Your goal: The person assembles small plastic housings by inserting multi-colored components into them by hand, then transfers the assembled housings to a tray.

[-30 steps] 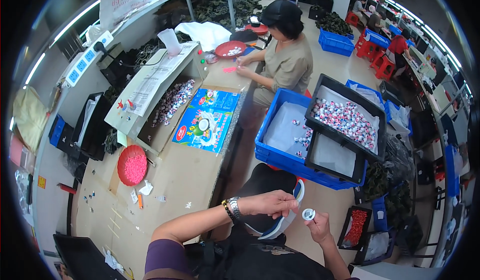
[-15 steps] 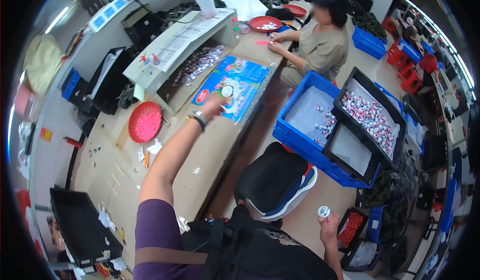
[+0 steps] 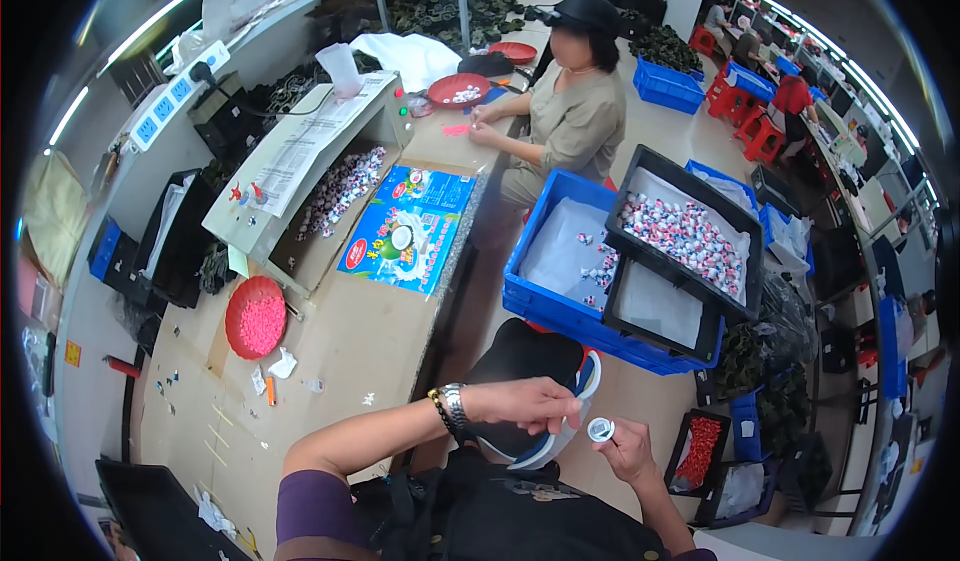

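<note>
My left hand (image 3: 522, 405), with a beaded bracelet and a metal-band watch at its wrist, is in front of my body, left of my right hand. Its fingers are bent downward and close together; anything between them is hidden. My right hand (image 3: 632, 453) is closed around a small white cylinder (image 3: 601, 430) whose round end, with a dark mark, faces up. A small gap separates the left fingertips from the cylinder. Below the left hand is a black-cushioned seat (image 3: 520, 361) with a white rim.
The bench at left holds a red bowl of pink pieces (image 3: 235, 323), a blue printed sheet (image 3: 425, 273) and a grey-white machine housing (image 3: 235, 223). A co-worker (image 3: 575, 111) sits at its far end. Right of the seat, black trays (image 3: 752, 261) of small mottled pieces rest on blue crates (image 3: 520, 279).
My left hand has come back from over the blue sheet to beside my right hand. The right hand, still gripping the cylinder, appears slightly further left as the view shifts.
</note>
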The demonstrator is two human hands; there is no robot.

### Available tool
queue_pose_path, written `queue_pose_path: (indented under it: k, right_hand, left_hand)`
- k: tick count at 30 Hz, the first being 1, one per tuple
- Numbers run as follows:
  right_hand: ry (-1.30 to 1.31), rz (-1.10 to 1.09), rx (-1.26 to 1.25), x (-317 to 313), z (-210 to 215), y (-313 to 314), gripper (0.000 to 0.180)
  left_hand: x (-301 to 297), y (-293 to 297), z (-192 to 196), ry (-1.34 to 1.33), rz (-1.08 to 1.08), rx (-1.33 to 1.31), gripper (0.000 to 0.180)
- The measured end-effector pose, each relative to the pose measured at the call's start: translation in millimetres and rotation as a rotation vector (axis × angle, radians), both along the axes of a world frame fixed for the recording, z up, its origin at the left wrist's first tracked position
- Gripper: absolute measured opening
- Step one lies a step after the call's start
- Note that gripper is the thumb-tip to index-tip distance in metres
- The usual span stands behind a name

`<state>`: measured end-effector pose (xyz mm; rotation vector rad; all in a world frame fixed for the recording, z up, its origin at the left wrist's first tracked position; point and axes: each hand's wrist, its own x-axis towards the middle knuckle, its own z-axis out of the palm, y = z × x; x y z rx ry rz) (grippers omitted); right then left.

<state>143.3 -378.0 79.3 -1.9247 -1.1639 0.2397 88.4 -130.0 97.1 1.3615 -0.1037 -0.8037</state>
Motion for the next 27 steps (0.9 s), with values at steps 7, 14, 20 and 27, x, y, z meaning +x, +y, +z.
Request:
queue_pose_path:
  k: [7,14,20,27]
  right_hand:
    - [-0.167,-0.009,0.035,-4,5,-50,0.042]
    - [-0.218,0.038,-0.020,-7,8,-121,0.042]
    - [-0.279,0.183,-0.106,-8,23,-166,0.038]
    - [-0.342,0.376,-0.190,-5,23,-193,0.036]
  left_hand:
    - [3,-75,-4,0.008,-0.055,-0.093,0.043]
    - [4,-145,9,0.021,-0.118,-0.101,0.042]
    - [-4,-193,22,-0.102,-0.177,0.028,0.040]
    - [-26,-224,28,-0.391,-0.175,0.240,0.032]
